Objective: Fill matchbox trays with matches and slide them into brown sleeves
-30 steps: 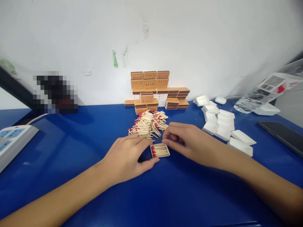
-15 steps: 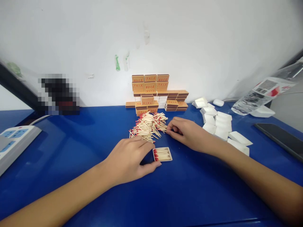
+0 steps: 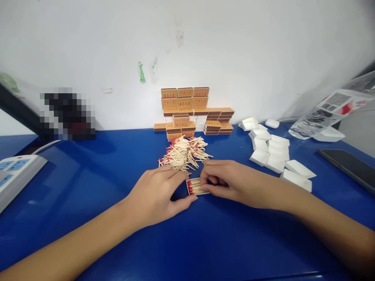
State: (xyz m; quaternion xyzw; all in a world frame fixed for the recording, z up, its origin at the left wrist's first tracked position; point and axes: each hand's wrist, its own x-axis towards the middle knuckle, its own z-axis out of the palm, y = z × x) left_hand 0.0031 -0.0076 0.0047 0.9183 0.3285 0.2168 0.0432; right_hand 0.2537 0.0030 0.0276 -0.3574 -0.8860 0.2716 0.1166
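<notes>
A small white matchbox tray with red-tipped matches in it lies on the blue table. My left hand curls around the tray's left end, thumb on the near side and fingers on the far side. My right hand is pinched closed over the tray's right end and covers that half; thin sticks show at its fingertips. Just behind both hands lies a loose pile of matches.
Stacked orange matchboxes stand against the white wall. Several empty white trays lie at the right, with a small white case behind them. Further right are a clear plastic bag and a dark phone. A power strip sits at the left edge.
My right hand reached back to the match pile half a second ago and has now come forward again to the tray, pinched closed. My left hand stayed at the tray.
</notes>
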